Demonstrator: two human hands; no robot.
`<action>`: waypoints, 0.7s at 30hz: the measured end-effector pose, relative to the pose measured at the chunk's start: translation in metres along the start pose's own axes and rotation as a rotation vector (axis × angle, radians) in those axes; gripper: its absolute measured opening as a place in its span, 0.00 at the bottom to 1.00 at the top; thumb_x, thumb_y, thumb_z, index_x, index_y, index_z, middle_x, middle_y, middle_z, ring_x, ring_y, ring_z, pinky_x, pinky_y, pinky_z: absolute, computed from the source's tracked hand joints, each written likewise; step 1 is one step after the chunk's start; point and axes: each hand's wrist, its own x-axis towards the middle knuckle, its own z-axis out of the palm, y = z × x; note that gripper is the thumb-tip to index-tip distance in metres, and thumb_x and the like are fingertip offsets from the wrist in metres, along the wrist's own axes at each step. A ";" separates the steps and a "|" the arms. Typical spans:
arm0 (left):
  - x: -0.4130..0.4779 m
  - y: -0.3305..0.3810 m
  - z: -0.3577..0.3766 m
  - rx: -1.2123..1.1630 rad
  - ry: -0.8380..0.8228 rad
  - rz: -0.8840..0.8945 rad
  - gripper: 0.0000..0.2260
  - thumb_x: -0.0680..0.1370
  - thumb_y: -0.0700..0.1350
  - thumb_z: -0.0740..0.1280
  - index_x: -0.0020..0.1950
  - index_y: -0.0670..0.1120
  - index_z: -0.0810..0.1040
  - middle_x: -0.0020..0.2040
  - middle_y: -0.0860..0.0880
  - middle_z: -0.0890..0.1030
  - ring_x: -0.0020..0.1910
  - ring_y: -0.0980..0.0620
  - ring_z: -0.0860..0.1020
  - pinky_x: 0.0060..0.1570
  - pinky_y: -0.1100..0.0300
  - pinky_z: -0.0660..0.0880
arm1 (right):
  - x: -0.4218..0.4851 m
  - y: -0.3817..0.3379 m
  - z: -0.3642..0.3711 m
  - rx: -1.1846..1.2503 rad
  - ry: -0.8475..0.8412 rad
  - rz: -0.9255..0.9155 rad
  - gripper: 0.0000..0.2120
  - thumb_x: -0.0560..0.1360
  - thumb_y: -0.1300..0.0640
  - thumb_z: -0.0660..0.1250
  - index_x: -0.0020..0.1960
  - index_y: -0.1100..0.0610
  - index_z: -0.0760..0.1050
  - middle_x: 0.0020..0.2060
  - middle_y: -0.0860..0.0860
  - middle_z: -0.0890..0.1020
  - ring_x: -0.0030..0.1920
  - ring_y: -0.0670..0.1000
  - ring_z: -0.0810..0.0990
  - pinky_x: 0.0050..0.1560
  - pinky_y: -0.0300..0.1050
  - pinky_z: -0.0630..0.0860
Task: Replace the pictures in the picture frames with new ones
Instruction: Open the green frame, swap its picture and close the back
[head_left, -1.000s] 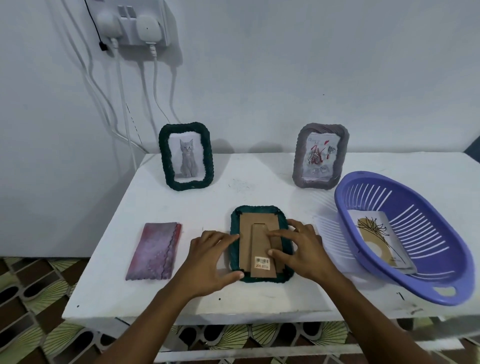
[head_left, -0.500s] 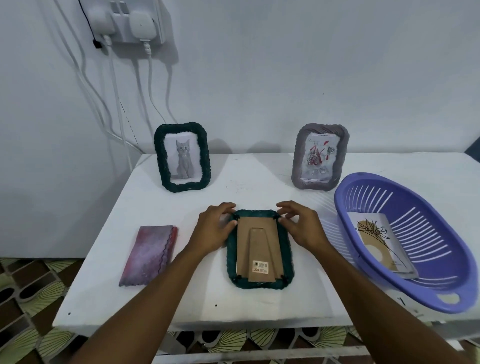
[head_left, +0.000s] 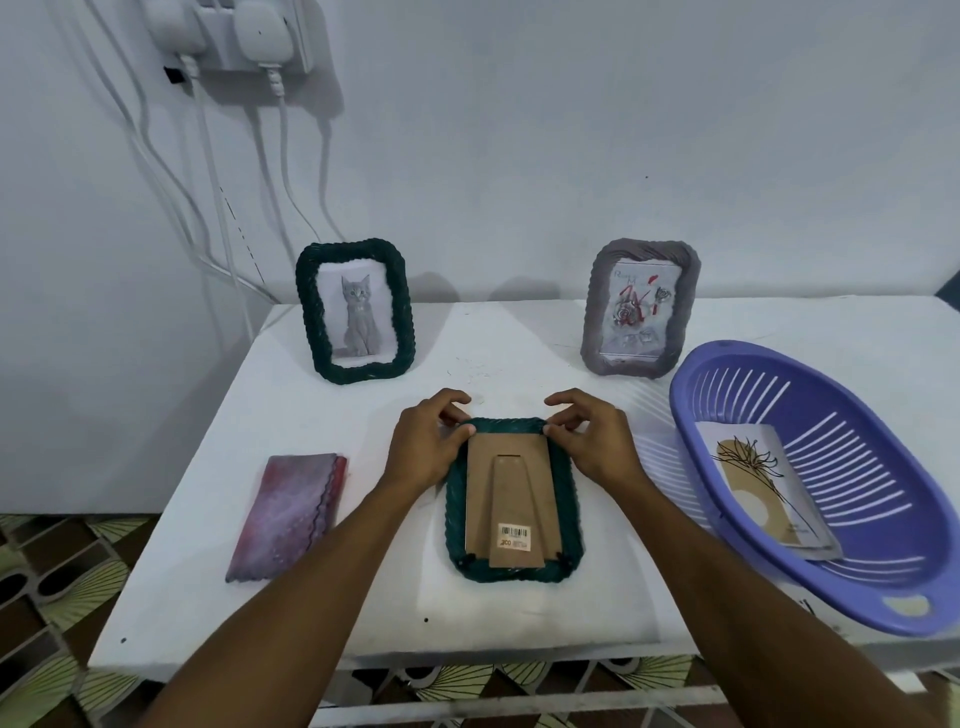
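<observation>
**Face-down green frame under inspection at table centre**

The left hand (head_left: 426, 447) is pinching the face-down green frame (head_left: 511, 499) at its 11 o'clock corner. The frame is lying flat on the white table (head_left: 519, 353), showing a brown cardboard back (head_left: 483, 493) with folded stand and barcode sticker (head_left: 514, 536). The right hand (head_left: 597, 441) is pinching the 1 o'clock corner. A printed picture (head_left: 763, 488) is lying in the purple basket (head_left: 883, 561) at 3 o'clock.

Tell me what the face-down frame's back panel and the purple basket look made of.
Back panel: probably cardboard or thin fibreboard; flat, matte brown, with a barcode sticker stuck on it.
Purple basket: likely moulded plastic; one uniform colour, smooth with a slight sheen, slotted walls and a cut-out handle.
</observation>
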 end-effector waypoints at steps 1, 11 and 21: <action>0.001 0.000 0.001 0.005 0.004 0.003 0.13 0.73 0.40 0.74 0.56 0.50 0.79 0.42 0.53 0.82 0.46 0.56 0.80 0.49 0.75 0.67 | 0.001 0.000 0.001 -0.005 0.006 -0.003 0.13 0.70 0.62 0.74 0.52 0.51 0.80 0.37 0.47 0.84 0.42 0.47 0.81 0.49 0.38 0.75; 0.002 -0.006 0.007 0.039 0.041 0.048 0.13 0.73 0.41 0.73 0.56 0.52 0.79 0.40 0.56 0.81 0.45 0.55 0.80 0.52 0.55 0.77 | 0.001 0.003 0.008 -0.081 0.059 -0.022 0.12 0.71 0.59 0.74 0.53 0.48 0.78 0.37 0.45 0.84 0.42 0.46 0.80 0.46 0.43 0.78; -0.022 -0.007 -0.009 0.001 -0.037 0.076 0.13 0.75 0.44 0.72 0.59 0.51 0.78 0.58 0.56 0.75 0.57 0.59 0.73 0.59 0.65 0.69 | -0.025 0.002 -0.002 -0.168 0.038 -0.170 0.11 0.74 0.59 0.71 0.56 0.50 0.79 0.53 0.44 0.80 0.53 0.45 0.73 0.51 0.27 0.64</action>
